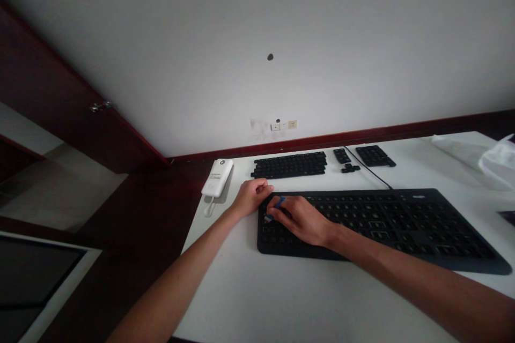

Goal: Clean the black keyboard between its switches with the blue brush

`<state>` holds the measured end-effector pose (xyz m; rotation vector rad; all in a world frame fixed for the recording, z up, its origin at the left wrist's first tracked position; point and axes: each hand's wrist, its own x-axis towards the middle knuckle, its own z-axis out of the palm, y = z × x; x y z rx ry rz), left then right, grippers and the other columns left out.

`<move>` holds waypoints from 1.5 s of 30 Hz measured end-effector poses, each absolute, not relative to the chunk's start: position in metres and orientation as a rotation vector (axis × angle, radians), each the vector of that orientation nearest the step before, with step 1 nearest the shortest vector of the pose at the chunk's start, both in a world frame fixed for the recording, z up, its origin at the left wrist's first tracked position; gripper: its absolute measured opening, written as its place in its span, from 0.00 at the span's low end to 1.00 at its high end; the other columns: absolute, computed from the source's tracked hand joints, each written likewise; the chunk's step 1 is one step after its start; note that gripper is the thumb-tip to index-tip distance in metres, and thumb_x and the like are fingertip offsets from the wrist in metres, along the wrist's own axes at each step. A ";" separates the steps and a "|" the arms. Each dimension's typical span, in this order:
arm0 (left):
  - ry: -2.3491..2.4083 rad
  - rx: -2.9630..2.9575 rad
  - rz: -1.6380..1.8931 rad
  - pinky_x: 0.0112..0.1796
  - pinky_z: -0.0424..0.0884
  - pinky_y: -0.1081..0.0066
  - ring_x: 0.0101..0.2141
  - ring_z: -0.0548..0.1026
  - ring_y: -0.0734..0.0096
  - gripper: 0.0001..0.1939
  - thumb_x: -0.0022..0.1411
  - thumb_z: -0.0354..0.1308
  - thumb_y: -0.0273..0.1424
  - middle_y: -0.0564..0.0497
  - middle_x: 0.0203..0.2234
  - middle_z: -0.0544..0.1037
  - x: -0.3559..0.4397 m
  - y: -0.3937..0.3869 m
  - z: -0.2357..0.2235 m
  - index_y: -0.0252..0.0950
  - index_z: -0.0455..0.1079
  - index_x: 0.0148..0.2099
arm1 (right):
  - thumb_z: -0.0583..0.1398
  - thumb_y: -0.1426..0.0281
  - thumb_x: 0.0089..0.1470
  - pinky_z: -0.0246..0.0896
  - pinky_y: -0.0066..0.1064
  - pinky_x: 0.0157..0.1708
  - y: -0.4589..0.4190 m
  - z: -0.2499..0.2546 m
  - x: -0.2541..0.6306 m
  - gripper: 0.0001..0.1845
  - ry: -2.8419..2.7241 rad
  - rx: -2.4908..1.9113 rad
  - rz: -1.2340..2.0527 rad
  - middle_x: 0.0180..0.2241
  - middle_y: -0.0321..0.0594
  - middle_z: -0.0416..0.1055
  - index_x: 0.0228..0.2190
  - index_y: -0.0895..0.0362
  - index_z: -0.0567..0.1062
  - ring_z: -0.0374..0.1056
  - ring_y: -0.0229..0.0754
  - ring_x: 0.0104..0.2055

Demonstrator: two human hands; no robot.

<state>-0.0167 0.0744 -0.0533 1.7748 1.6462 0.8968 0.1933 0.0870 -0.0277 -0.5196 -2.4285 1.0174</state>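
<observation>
A black keyboard (402, 225) with its keycaps removed lies on the white table (281, 300). My right hand (300, 218) rests over the keyboard's left end, fingers pinched on a small blue tool (277, 204). My left hand (252, 195) sits curled at the keyboard's upper left corner, touching its edge; I cannot make out anything inside it. Behind the keyboard, removed black keycaps lie laid out in groups: a large block (290, 164), a small cluster (345, 159) and a number-pad block (375, 155).
A white power bank (218, 177) with a short cable lies at the table's back left. The keyboard's black cable (368, 170) runs toward the wall. White plastic bags (488, 158) sit at the right. A dark red door and floor are left of the table edge.
</observation>
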 end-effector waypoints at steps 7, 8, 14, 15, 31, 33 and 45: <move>1.647 1.792 0.883 0.28 0.52 0.71 0.25 0.58 0.75 0.24 0.66 0.54 0.48 0.57 0.21 0.60 -0.017 0.075 -0.053 0.35 0.59 0.26 | 0.53 0.64 0.71 0.64 0.31 0.37 0.087 -0.030 0.193 0.16 -2.435 -0.516 1.009 0.33 0.40 0.79 0.39 0.56 0.78 0.73 0.42 0.32; 1.651 1.793 0.877 0.28 0.52 0.71 0.25 0.58 0.75 0.24 0.66 0.54 0.48 0.57 0.21 0.60 -0.017 0.075 -0.053 0.35 0.59 0.26 | 0.53 0.64 0.71 0.64 0.31 0.37 0.087 -0.030 0.193 0.16 -2.436 -0.518 1.006 0.33 0.40 0.79 0.38 0.56 0.78 0.74 0.42 0.32; 1.644 1.771 0.883 0.28 0.52 0.72 0.25 0.58 0.75 0.24 0.66 0.54 0.48 0.57 0.21 0.61 -0.017 0.074 -0.053 0.35 0.59 0.26 | 0.53 0.64 0.71 0.65 0.32 0.39 0.087 -0.030 0.193 0.16 -2.439 -0.528 1.014 0.34 0.41 0.78 0.39 0.57 0.78 0.75 0.43 0.34; 1.640 1.767 0.886 0.28 0.52 0.72 0.25 0.58 0.75 0.24 0.66 0.54 0.48 0.57 0.21 0.61 -0.017 0.074 -0.053 0.35 0.59 0.26 | 0.53 0.64 0.71 0.66 0.33 0.39 0.087 -0.030 0.193 0.16 -2.441 -0.530 1.015 0.34 0.41 0.79 0.39 0.57 0.78 0.75 0.43 0.34; 1.633 1.773 0.897 0.28 0.52 0.71 0.25 0.58 0.75 0.24 0.67 0.55 0.47 0.57 0.21 0.61 -0.019 0.075 -0.055 0.35 0.59 0.26 | 0.53 0.64 0.71 0.65 0.33 0.40 0.087 -0.028 0.193 0.15 -2.434 -0.525 1.038 0.34 0.41 0.79 0.39 0.57 0.77 0.75 0.43 0.35; 1.630 1.771 0.900 0.28 0.52 0.71 0.26 0.58 0.75 0.24 0.67 0.55 0.47 0.57 0.21 0.61 -0.019 0.075 -0.056 0.35 0.58 0.27 | 0.53 0.64 0.71 0.65 0.33 0.39 0.087 -0.029 0.193 0.16 -2.436 -0.530 1.031 0.34 0.42 0.78 0.39 0.57 0.77 0.75 0.43 0.34; 1.636 1.766 0.909 0.27 0.50 0.71 0.25 0.57 0.75 0.24 0.66 0.55 0.48 0.57 0.20 0.60 -0.020 0.076 -0.060 0.35 0.59 0.26 | 0.53 0.64 0.71 0.65 0.33 0.40 0.087 -0.031 0.193 0.16 -2.424 -0.506 1.036 0.35 0.42 0.79 0.39 0.57 0.77 0.75 0.44 0.36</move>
